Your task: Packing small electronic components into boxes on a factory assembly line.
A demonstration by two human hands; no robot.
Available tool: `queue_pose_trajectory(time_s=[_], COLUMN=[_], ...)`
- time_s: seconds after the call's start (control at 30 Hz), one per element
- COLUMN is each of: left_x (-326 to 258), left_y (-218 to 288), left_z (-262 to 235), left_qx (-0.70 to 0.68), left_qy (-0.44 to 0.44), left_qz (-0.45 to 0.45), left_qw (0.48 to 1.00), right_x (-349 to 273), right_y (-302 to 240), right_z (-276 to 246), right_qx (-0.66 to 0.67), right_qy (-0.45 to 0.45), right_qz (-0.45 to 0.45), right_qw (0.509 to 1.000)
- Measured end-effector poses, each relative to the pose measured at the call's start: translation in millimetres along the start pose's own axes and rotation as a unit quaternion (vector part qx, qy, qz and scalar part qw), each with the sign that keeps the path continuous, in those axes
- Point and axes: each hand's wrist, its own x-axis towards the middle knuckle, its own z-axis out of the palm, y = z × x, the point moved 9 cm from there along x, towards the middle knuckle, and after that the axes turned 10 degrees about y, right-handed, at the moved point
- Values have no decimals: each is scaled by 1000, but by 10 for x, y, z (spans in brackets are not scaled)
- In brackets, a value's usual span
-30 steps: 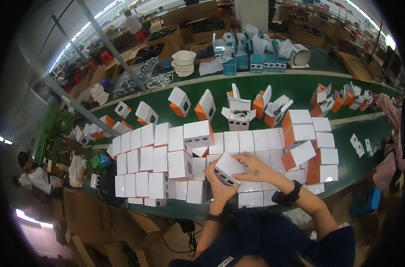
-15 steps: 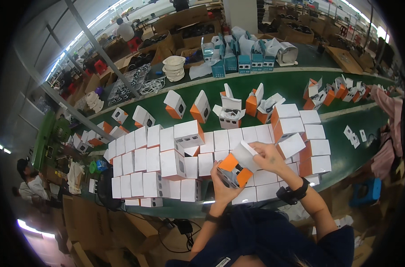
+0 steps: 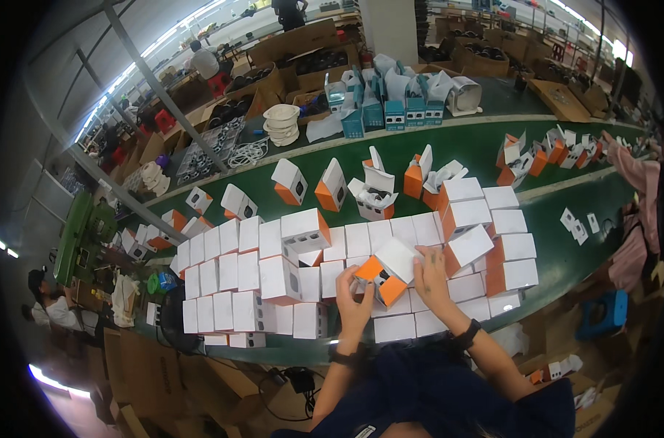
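A small orange and white carton (image 3: 393, 289) is tilted in front of me, its white lid flap (image 3: 396, 255) standing up and dark contents partly showing inside. My left hand (image 3: 355, 305) grips its left side, thumb and fingers curled around it. My right hand (image 3: 432, 276) holds the flap's right edge with its fingers. Beneath and around both hands lie many closed white cartons (image 3: 299, 230) in stacked rows, some with orange sides turned outward.
Behind the rows, a green conveyor belt (image 3: 262, 208) carries open cartons (image 3: 374, 196). Teal boxes (image 3: 394, 113) and a stack of white pouches (image 3: 281, 124) stand on the far bench. Pink cloth (image 3: 638, 193) hangs at the right, above a blue stool (image 3: 602, 315). Another person (image 3: 58, 310) is at far left.
The flap has swung down toward the carton's opening. My right hand has lowered and shifted to the flap's right edge; my left hand has moved slightly left.
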Motion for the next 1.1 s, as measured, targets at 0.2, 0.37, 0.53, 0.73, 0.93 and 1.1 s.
queue_pose_trajectory(time_s=[0.2, 0.37, 0.53, 0.73, 0.93, 1.1], left_x=[127, 243, 201, 78, 347, 589], left_y=[521, 353, -320, -545, -604, -406], left_z=[-39, -220, -371, -369, -289, -349], left_qx=[169, 200, 24, -83, -34, 21], left_qy=[28, 46, 76, 77, 116, 108], left_qz=[100, 41, -117, -265, -155, -53], left_qw=[980, 978, 990, 958, 981, 992], right_x=[-214, -533, -329, 253, 238, 198], right_y=[-1450, -1172, -1108, -1124, -1078, -932], right_z=[-331, 237, 280, 431, 779, 636], right_qx=[-58, -220, -198, -192, -175, -168], right_qy=[37, -180, -206, -165, -267, -205], right_qz=[-376, -407, -376, -396, -478, -357], right_qw=[924, 868, 882, 882, 818, 895])
